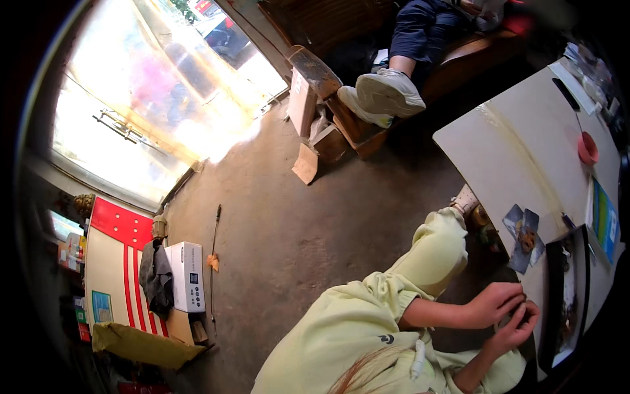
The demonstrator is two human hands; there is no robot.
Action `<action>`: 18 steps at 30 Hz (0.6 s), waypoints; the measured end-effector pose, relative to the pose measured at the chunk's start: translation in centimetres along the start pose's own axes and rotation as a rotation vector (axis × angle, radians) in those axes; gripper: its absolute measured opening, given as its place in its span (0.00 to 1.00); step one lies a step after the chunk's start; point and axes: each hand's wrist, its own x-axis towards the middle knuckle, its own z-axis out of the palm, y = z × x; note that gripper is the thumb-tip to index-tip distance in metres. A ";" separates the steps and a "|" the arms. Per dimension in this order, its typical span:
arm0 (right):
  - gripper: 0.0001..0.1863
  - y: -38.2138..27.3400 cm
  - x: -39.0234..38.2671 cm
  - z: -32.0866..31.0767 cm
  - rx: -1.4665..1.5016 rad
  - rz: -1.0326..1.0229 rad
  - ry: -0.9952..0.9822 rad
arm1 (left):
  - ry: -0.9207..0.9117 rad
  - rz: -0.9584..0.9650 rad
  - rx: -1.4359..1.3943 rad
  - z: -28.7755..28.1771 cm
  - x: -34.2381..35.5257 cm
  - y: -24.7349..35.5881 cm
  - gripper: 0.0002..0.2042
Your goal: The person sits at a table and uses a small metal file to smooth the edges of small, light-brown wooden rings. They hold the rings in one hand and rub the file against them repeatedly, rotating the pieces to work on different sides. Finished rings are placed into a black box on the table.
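The wearer, dressed in a pale green outfit (328, 328), sits beside a white desk (499, 157), with both hands at its near edge. The left hand (497, 305) is half closed, fingers bent and tips brought together against those of the right hand (515, 328), which is curled in the same way. Whether something small is pinched between them cannot be told, as the fingers cover the spot. The thing nearest to them is a long black tray (553, 295), just beyond the fingertips on the desk, close to the near edge; its contents are too dark to make out.

Next to the tray, along that same edge, lie some overlapping dark packets (523, 266). Deeper in on the desk are a pen (567, 220) and a blue-and-green booklet (604, 220). Towards the desk's far end stand a pink ring-shaped roll (587, 148) and a flat black object (566, 94).

Out on the floor (282, 243), a thin stick (214, 243) lies near a white box (188, 276), with a dark cloth (156, 279) next to the box. Farther off, a person in dark blue trousers (420, 29) and white shoes (392, 93) sits on a wooden bench (367, 134), near a bright doorway (164, 98).
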 end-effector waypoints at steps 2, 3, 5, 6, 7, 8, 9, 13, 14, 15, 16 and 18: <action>0.07 -0.5 0.3 -0.4 -0.054 -0.002 0.032 | -0.079 -0.018 -0.040 0.2 -0.3 0.1 0.06; 0.07 -0.2 0.2 -0.1 -0.056 -0.023 0.056 | -0.031 0.071 0.014 0.2 -0.3 -0.1 0.06; 0.07 0.5 -0.1 -0.4 -0.018 -0.010 -0.025 | 0.012 0.021 0.012 0.1 -0.3 -0.3 0.05; 0.08 0.9 -0.1 -0.4 0.011 -0.004 -0.051 | 0.019 0.000 0.018 -0.2 -0.1 -0.2 0.05; 0.08 0.7 -0.2 -0.6 -0.019 0.052 0.006 | -0.009 0.019 0.008 0.1 -0.1 -0.2 0.05; 0.08 0.8 0.1 -0.5 -0.017 0.025 0.018 | -0.033 0.033 0.022 0.1 0.0 -0.3 0.05; 0.08 0.7 0.2 -0.8 -0.033 -0.002 0.017 | -0.042 0.041 0.022 0.2 -0.3 -0.3 0.05; 0.08 0.6 -0.2 -0.4 0.047 0.025 -0.035 | 0.037 0.013 0.017 -0.1 -0.1 -0.1 0.06; 0.08 0.2 -0.3 -0.1 0.057 0.013 -0.025 | 0.041 0.006 -0.001 0.0 -0.2 0.0 0.06; 0.08 0.0 -0.2 0.0 0.024 0.000 0.002 | 0.013 0.008 -0.007 0.1 -0.4 -0.1 0.06; 0.08 -0.3 -0.1 0.0 -0.009 -0.012 0.027 | -0.015 0.010 -0.013 0.3 -0.8 -0.1 0.06; 0.07 -0.5 -0.2 -0.1 -0.019 -0.016 0.022 | -0.005 0.010 -0.010 0.3 -1.1 0.1 0.07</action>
